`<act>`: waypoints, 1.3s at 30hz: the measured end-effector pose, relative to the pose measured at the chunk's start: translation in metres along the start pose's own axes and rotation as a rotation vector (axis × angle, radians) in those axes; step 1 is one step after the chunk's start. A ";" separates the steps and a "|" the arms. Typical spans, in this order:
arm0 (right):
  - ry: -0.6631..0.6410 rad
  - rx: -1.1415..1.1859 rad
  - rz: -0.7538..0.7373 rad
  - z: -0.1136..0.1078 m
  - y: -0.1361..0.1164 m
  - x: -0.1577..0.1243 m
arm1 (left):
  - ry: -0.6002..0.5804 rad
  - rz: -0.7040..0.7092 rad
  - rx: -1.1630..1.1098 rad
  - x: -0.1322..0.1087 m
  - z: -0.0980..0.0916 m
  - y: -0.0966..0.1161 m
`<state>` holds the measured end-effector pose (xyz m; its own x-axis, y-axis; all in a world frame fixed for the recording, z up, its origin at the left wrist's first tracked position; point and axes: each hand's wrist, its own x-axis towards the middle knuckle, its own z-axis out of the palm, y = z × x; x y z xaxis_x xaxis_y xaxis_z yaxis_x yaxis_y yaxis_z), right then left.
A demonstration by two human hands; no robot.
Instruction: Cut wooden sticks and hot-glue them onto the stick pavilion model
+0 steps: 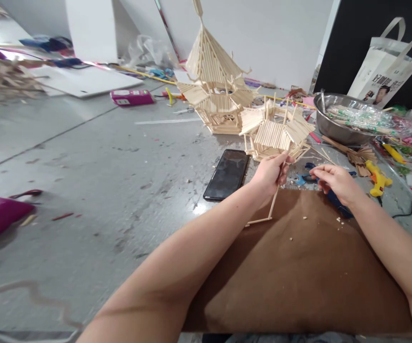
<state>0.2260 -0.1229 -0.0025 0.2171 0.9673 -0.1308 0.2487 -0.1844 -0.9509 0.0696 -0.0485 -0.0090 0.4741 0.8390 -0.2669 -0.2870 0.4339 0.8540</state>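
My left hand [274, 170] is closed around a thin wooden stick frame [273, 205]. Its lower end bends to the left, just above a brown board [299, 276]. My right hand [336, 183] is held to the right with thumb and fingers pinched together; what is between them, if anything, is too small to make out. Below that hand lies a blue-handled tool [339, 204], partly covered, perhaps pliers. Directly behind my left hand stands a small stick-built pavilion model [273, 131] with sloping roof panels. A taller stick pagoda [220, 100] with a pointed roof stands farther back.
A black phone [227, 175] lies left of my left hand. To the right are a yellow glue gun [377, 178], a metal bowl [329, 128] of wrapped sticks and a white tote bag [381, 71]. Purple packs [131, 97] lie on the grey floor [95, 190]. Small wood scraps dot the board.
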 end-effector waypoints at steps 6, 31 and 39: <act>0.143 -0.809 -0.114 -0.034 0.019 -0.028 | 0.000 0.016 0.017 0.001 -0.002 0.000; 0.224 0.010 -0.190 -0.080 -0.015 -0.049 | 0.037 0.436 0.282 -0.038 0.022 0.012; 0.057 0.274 -0.153 -0.059 -0.018 -0.055 | 0.003 0.260 0.238 -0.036 0.024 0.006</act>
<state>0.2655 -0.1835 0.0380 0.2517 0.9674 0.0278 0.0208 0.0233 -0.9995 0.0709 -0.0843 0.0170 0.4079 0.9126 -0.0281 -0.1952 0.1172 0.9737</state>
